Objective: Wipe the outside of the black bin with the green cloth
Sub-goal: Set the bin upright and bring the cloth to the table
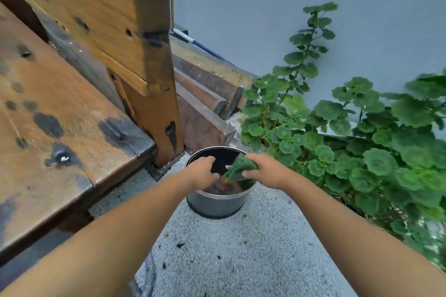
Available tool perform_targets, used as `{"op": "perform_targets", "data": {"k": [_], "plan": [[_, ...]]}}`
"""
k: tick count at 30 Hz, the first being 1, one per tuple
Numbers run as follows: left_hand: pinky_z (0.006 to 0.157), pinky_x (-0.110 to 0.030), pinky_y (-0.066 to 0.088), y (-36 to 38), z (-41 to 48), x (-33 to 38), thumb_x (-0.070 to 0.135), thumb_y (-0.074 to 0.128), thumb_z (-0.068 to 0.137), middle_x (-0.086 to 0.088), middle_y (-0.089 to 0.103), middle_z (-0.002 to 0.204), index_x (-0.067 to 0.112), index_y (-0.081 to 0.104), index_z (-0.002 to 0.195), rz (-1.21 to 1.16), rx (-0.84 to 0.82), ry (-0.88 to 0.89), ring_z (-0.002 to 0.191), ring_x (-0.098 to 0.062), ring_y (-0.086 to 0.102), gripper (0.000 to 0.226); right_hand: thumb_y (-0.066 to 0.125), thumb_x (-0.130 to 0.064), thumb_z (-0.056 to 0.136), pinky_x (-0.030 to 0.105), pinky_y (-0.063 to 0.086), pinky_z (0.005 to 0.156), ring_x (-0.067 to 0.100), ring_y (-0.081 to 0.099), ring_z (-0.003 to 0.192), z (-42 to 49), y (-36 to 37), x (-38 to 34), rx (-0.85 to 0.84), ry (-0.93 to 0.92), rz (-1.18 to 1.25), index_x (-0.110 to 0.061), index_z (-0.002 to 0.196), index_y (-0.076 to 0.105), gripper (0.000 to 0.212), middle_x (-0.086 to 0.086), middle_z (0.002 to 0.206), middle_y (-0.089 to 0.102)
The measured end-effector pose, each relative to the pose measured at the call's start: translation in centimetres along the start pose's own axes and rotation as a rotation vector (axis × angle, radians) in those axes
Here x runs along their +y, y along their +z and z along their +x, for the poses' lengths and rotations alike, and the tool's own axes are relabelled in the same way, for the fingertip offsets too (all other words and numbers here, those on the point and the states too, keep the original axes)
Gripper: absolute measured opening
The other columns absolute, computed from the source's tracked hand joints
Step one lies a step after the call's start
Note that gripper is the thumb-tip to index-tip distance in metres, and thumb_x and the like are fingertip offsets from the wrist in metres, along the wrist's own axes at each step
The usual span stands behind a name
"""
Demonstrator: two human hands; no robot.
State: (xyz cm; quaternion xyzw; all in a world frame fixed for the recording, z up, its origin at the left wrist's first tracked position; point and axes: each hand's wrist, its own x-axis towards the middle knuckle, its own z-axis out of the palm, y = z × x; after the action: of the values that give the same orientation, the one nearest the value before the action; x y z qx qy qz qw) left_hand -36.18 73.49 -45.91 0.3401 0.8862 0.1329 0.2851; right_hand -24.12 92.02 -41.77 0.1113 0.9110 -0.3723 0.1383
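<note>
Bunching green cloth [241,167] in closed right hand [266,173] fingers, left hand [204,172] seemingly curled inside black bin [217,204] rim

no readable text, labels, brands, numbers or signs

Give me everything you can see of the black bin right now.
The round black bin stands upright on the pale pebbled ground, beside the wooden post and leafy plant. Its wall looks smooth and slightly glossy, open-topped with a lighter rim; brownish contents inside are unclear. The left hand reaches inside, and the right hand holds the crumpled green cloth over the opening.
</note>
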Motion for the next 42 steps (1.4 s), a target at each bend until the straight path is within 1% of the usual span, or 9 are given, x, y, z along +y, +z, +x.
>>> {"op": "perform_targets", "data": {"k": [2,5,9,14,18,23,31,38,42], "plan": [[0.088,-0.044,0.050,-4.2,-3.1,4.0,0.016,0.054,0.099,-0.024,0.062,0.131,0.001,0.056,0.128,-0.454,0.039,-0.045,0.099,-0.026,0.060,0.033,0.065,-0.012,0.096,0.019,0.049,0.063,0.008,0.067,0.077,-3.2,-3.3,-4.7,0.037,0.015,0.343,-0.014,0.108,0.068,0.012,-0.003,0.091,0.072],[0.071,-0.035,0.053,-9.0,-8.6,9.1,0.020,0.051,0.102,-0.012,0.071,0.111,0.012,0.064,0.110,-1.116,0.086,-0.146,0.084,-0.020,0.066,0.018,0.063,-0.003,0.096,0.042,0.060,0.084,0.030,0.073,0.097,-7.4,-7.2,-10.5,0.090,0.045,0.734,-0.008,0.118,0.068,0.023,0.016,0.109,0.075],[0.101,-0.055,0.050,-16.5,-18.8,14.7,0.045,0.043,0.105,-0.020,0.071,0.121,0.008,0.065,0.123,-1.765,-0.027,-0.158,0.112,-0.036,0.068,0.047,0.063,-0.005,0.095,0.045,0.057,0.091,0.034,0.070,0.108,-13.7,-12.7,-19.6,0.138,0.066,1.105,-0.002,0.121,0.064,0.027,0.019,0.118,0.073],[0.084,-0.040,0.061,-24.7,-32.9,19.6,0.004,0.065,0.093,-0.016,0.074,0.113,0.002,0.059,0.126,-1.715,0.125,-0.090,0.100,-0.028,0.073,0.033,0.064,0.001,0.092,0.035,0.060,0.071,0.028,0.075,0.092,-20.6,-17.7,-30.9,0.218,0.067,1.201,-0.002,0.116,0.064,0.024,0.017,0.106,0.076],[0.064,-0.024,0.057,-29.1,-43.0,21.6,0.007,0.066,0.093,-0.001,0.077,0.087,0.010,0.068,0.104,-1.717,0.359,-0.222,0.076,-0.012,0.074,0.012,0.066,0.007,0.089,0.043,0.061,0.075,0.032,0.074,0.093,-25.2,-18.1,-39.0,0.144,0.060,1.266,-0.006,0.113,0.064,0.027,0.017,0.104,0.076],[0.102,-0.062,0.044,-29.5,-54.4,21.3,-0.002,0.056,0.096,-0.023,0.067,0.106,0.007,0.058,0.097,-1.879,0.567,-0.384,0.102,-0.036,0.062,0.010,0.059,0.017,0.087,0.045,0.059,0.076,0.030,0.072,0.085,-30.4,-14.1,-47.0,-0.124,0.047,1.261,-0.003,0.104,0.059,0.026,0.018,0.093,0.072],[0.058,-0.036,0.058,-28.0,-69.8,13.2,-0.004,0.057,0.093,-0.012,0.071,0.086,0.012,0.061,0.097,-1.919,0.895,-0.483,0.070,-0.025,0.068,0.017,0.058,0.024,0.084,0.052,0.054,0.090,0.038,0.067,0.098,-35.7,-5.4,-58.5,-0.422,0.004,0.895,0.002,0.117,0.061,0.040,0.021,0.105,0.069],[0.052,-0.030,0.059,-24.6,-81.9,2.4,0.000,0.061,0.094,-0.008,0.077,0.073,0.004,0.067,0.093,-2.000,1.024,-0.541,0.062,-0.016,0.073,0.008,0.055,0.018,0.088,0.047,0.058,0.081,0.034,0.069,0.091,-39.0,7.3,-67.1,-0.594,0.107,0.842,0.003,0.110,0.063,0.027,0.021,0.104,0.070],[0.071,-0.033,0.061,-23.0,-87.4,-2.6,-0.007,0.062,0.091,-0.016,0.077,0.097,-0.003,0.064,0.114,-2.020,0.936,-0.541,0.086,-0.026,0.074,0.024,0.058,0.012,0.092,0.043,0.061,0.079,0.031,0.073,0.095,-40.7,13.4,-69.6,-0.563,0.154,0.809,0.000,0.115,0.064,0.026,0.020,0.109,0.073]]}}
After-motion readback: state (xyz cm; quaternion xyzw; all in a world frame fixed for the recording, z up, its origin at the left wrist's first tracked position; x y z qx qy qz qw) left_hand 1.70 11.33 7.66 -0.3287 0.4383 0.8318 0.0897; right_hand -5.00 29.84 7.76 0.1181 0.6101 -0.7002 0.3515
